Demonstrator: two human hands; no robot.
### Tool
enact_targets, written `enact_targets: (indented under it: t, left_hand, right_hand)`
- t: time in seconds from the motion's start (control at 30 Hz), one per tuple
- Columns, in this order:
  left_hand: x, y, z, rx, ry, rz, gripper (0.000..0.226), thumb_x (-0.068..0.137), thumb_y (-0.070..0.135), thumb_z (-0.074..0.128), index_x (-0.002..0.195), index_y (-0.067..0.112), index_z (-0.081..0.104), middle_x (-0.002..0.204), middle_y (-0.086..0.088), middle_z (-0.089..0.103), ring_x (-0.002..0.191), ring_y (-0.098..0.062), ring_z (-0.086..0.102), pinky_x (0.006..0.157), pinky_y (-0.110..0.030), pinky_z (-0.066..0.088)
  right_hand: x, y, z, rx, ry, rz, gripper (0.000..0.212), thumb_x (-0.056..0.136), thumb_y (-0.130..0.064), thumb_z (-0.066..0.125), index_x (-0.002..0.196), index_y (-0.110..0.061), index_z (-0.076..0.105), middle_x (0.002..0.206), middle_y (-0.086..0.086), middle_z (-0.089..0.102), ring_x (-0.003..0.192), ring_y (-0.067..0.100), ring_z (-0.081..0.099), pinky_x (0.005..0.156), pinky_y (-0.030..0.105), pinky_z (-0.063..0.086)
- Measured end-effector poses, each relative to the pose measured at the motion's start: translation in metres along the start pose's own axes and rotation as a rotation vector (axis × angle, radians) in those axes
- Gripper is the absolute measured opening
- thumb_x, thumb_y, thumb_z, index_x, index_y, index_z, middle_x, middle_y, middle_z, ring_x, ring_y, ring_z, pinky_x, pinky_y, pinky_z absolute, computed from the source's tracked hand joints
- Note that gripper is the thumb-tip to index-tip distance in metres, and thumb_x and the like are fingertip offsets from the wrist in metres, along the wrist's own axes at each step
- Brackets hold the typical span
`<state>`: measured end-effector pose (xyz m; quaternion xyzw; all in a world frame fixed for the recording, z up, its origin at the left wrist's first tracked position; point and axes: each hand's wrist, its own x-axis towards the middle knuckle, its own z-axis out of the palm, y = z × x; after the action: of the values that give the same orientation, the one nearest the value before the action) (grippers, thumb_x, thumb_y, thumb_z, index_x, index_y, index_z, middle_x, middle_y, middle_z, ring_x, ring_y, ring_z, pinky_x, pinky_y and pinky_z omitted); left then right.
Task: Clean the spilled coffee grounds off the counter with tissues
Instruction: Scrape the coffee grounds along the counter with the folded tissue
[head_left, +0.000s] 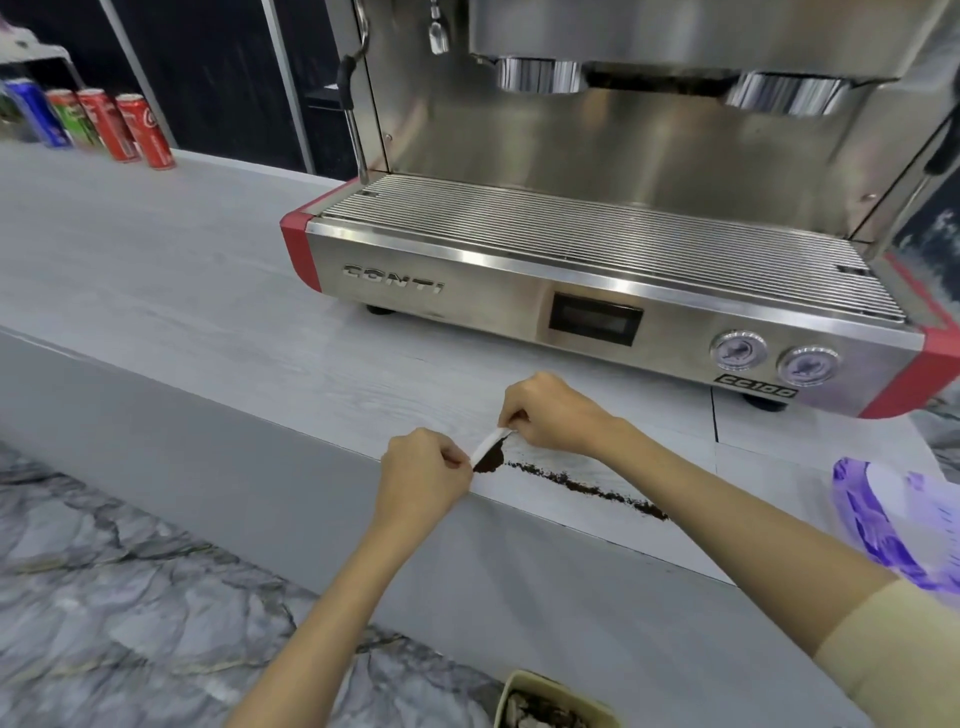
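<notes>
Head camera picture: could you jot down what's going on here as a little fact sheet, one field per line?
Place: grey counter in front of an espresso machine
Mess: line of coffee grounds near the counter's front edge
Tool: white tissue, stretched between both hands
Left hand: pinches the tissue's near end
Right hand: pinches its far end
Gathered: dark pile against the tissue
Nearby: drink cans, purple pack, paper cup

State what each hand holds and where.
Both pinch one white tissue: left hand at its near end, right hand at its far end.
</notes>
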<state>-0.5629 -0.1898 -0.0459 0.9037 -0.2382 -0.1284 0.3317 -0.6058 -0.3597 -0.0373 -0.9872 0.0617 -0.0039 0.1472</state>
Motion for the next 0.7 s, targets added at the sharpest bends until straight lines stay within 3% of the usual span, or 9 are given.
enact_targets:
  t: [0.17, 0.37, 0.5, 0.7]
  left_hand:
    - [0.001, 0.0, 0.001, -0.001, -0.003, -0.01, 0.015, 0.078, 0.012, 0.061, 0.074, 0.017, 0.075, 0.073, 0.0, 0.072, 0.075, -0.019, 0.067, 0.061, -0.022, 0.044]
    - [-0.008, 0.006, 0.009, -0.014, 0.023, -0.023, 0.014, 0.078, 0.012, 0.061, 0.073, 0.015, 0.073, 0.073, -0.002, 0.072, 0.078, -0.021, 0.066, 0.061, -0.023, 0.045]
    - [-0.019, 0.018, 0.017, -0.05, 0.054, -0.053, 0.013, 0.078, 0.011, 0.061, 0.076, 0.012, 0.074, 0.069, -0.002, 0.069, 0.071, -0.018, 0.064, 0.05, -0.016, 0.039]
    - [-0.04, 0.043, 0.045, -0.057, 0.061, -0.053, 0.014, 0.078, 0.01, 0.06, 0.078, 0.012, 0.074, 0.075, -0.006, 0.072, 0.072, -0.022, 0.065, 0.055, -0.02, 0.039]
  right_hand:
    - [-0.002, -0.001, 0.0, -0.002, 0.009, 0.009, 0.023, 0.085, -0.002, 0.052, 0.092, -0.008, 0.073, 0.096, 0.006, 0.074, 0.089, 0.022, 0.062, 0.083, 0.036, 0.052]
    - [-0.004, 0.0, -0.001, -0.001, 0.012, -0.008, 0.024, 0.085, 0.0, 0.05, 0.092, -0.006, 0.073, 0.098, 0.006, 0.074, 0.093, 0.023, 0.061, 0.081, 0.032, 0.051]
    - [-0.014, 0.008, -0.004, -0.015, -0.014, -0.027, 0.024, 0.085, -0.001, 0.051, 0.093, -0.006, 0.072, 0.099, 0.007, 0.073, 0.094, 0.024, 0.06, 0.083, 0.035, 0.051]
    - [-0.045, 0.03, -0.009, -0.022, -0.003, -0.02, 0.025, 0.084, 0.0, 0.05, 0.092, -0.007, 0.073, 0.097, 0.006, 0.073, 0.093, 0.023, 0.061, 0.082, 0.036, 0.052]
